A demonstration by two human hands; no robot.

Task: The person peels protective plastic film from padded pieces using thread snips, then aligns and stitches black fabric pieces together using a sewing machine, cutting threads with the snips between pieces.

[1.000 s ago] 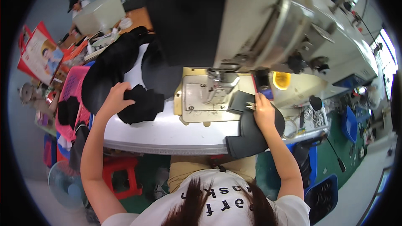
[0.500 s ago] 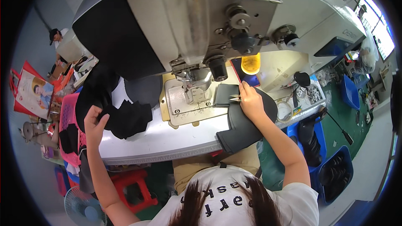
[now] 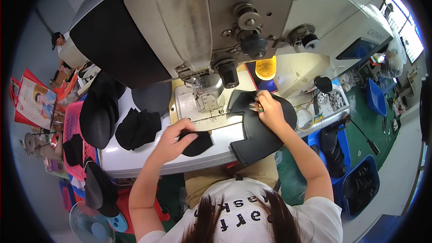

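While our left hand (image 3: 173,142) pinches a small black piece (image 3: 200,145) between thumb and fingers over the front of the white counter (image 3: 157,159), our right hand (image 3: 271,110) lies across a stack of larger dark panels (image 3: 265,138), fingers curled around a small metal tool (image 3: 258,107); the stack sits beside the metal plate (image 3: 185,108) of the sewing machine (image 3: 252,22). We have a pile of black pieces (image 3: 137,128) left of the pinched one; farther left stands a pink basket (image 3: 72,121).
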